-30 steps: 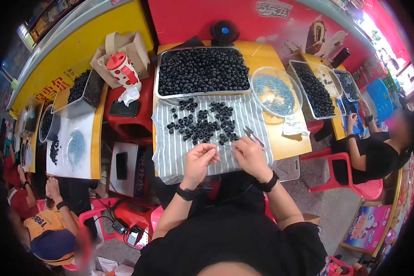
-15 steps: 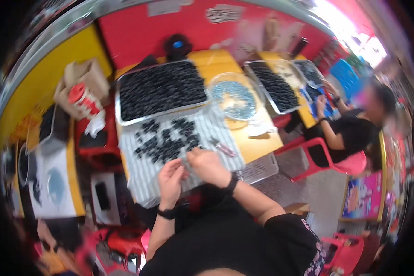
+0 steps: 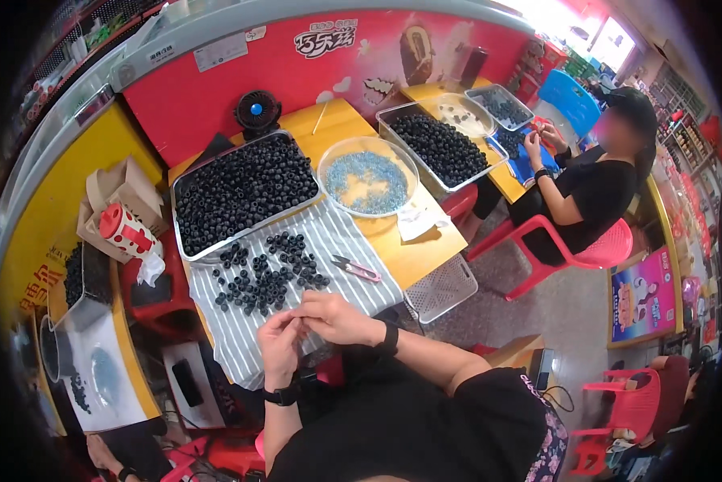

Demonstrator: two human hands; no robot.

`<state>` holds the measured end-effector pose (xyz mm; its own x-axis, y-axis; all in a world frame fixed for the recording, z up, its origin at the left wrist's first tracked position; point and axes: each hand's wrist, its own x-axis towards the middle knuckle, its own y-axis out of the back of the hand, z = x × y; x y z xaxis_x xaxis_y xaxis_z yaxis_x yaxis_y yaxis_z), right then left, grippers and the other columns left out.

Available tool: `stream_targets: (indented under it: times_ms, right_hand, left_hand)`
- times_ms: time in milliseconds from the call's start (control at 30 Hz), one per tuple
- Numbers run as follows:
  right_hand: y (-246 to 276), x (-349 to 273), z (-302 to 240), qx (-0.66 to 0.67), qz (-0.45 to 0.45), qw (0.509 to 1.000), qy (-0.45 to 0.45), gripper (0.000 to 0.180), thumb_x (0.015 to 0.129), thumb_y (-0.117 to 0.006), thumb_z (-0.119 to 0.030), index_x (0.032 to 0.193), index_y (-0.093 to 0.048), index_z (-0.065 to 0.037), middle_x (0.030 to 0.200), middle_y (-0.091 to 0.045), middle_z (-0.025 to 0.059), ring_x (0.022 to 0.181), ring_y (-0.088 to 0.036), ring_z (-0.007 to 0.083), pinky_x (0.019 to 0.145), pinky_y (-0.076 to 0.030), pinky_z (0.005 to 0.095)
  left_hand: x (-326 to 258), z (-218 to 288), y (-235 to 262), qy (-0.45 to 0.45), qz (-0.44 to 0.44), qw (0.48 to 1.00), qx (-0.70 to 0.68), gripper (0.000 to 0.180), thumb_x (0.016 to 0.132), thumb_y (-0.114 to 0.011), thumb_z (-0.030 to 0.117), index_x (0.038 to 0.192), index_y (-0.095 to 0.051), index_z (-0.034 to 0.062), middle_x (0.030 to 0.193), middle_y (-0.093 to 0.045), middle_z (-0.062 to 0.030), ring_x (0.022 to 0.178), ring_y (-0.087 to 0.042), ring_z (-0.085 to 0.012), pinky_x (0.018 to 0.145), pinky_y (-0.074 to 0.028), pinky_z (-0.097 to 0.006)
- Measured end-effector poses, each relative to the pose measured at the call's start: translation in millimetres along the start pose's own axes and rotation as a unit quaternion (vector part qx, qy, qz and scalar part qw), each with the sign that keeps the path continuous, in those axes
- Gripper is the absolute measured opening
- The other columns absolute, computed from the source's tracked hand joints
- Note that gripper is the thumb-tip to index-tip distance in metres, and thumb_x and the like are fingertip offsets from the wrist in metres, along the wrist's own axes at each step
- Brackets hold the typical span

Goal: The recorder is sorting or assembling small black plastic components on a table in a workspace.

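Note:
My left hand (image 3: 280,344) and my right hand (image 3: 338,319) meet over the near edge of a grey-and-white striped cloth (image 3: 341,233). Fingertips of both are pinched together; whatever lies between them is too small or hidden to make out. Just beyond my fingers, a loose heap of small black round pieces with holes (image 3: 269,277) is spread on the cloth. To the right of the heap lie thread snips with pink handles (image 3: 359,269). A metal tray (image 3: 203,251) full of the same black pieces stands behind the heap.
A round clear tub (image 3: 413,189) of small pale-blue pieces sits on the yellow table (image 3: 429,261), with a white tissue (image 3: 417,223) beside it. A small black fan (image 3: 256,112) stands behind. On the right, a co-worker (image 3: 594,189) sits by another tray (image 3: 489,167). A red-and-white cup (image 3: 128,229) stands left.
My view has shifted, so the table sits further left and lower. My hands have come closer together, fingertips now touching. The picture is sharper.

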<state>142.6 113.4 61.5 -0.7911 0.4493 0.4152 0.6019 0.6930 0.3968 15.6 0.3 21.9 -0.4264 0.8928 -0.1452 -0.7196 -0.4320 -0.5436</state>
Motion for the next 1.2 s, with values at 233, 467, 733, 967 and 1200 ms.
stream_targets:
  times_ms: [233,467,733,967,1200]
  right_hand:
    - [-4.4,-10.2,7.0,0.012,0.044,0.999,0.023,0.02,0.078,-0.059,0.004,0.096,-0.067,0.0,0.073,-0.058,0.0136,0.068,-0.057,0.03,0.059,-0.045,0.0365]
    - [-9.3,-12.3,-1.0,0.013,0.059,0.998,0.001,0.018,0.076,-0.06,0.009,0.091,-0.066,0.002,0.076,-0.061,0.0123,0.064,-0.06,0.0237,0.056,-0.046,0.0311]
    - [-15.2,-11.1,-2.0,-0.028,0.08,0.996,0.019,0.017,0.074,-0.059,0.011,0.087,-0.065,0.003,0.078,-0.062,0.0123,0.065,-0.062,0.0226,0.054,-0.047,0.0291]
    - [-23.4,-10.7,0.2,-0.043,0.118,0.992,0.011,0.013,0.073,-0.061,0.008,0.084,-0.063,0.001,0.075,-0.059,0.011,0.06,-0.061,0.0235,0.051,-0.047,0.03]
    - [-13.4,-7.0,-8.6,0.044,0.064,0.995,-0.059,0.012,0.074,-0.061,0.007,0.084,-0.062,0.001,0.076,-0.059,0.0105,0.06,-0.059,0.0229,0.052,-0.045,0.0294]
  left_hand:
    - [-2.0,-2.9,-2.1,0.029,0.023,0.997,0.062,0.012,0.088,-0.064,0.0,0.099,-0.067,-0.0032,0.084,-0.068,-0.0066,0.072,-0.063,-0.0111,0.064,-0.05,-0.023]
    - [-6.7,-2.9,-5.1,-0.026,0.013,0.999,0.033,0.011,0.087,-0.064,-0.003,0.098,-0.067,-0.002,0.084,-0.069,-0.0087,0.071,-0.065,-0.0129,0.06,-0.049,-0.023]
    - [-5.3,-8.1,1.0,-0.022,0.016,0.999,0.043,0.012,0.086,-0.065,-0.004,0.098,-0.066,-0.002,0.084,-0.069,-0.0076,0.071,-0.064,-0.0106,0.06,-0.049,-0.022]
    - [-4.8,-14.3,-2.5,-0.056,0.026,0.997,0.036,0.012,0.087,-0.064,-0.004,0.099,-0.065,-0.0025,0.085,-0.068,-0.0078,0.069,-0.062,-0.0099,0.06,-0.05,-0.022]
    - [-3.9,-4.4,4.3,-0.023,-0.01,1.0,0.016,0.013,0.085,-0.065,-0.005,0.098,-0.065,-0.0039,0.085,-0.068,-0.0089,0.068,-0.063,-0.0113,0.06,-0.05,-0.023]
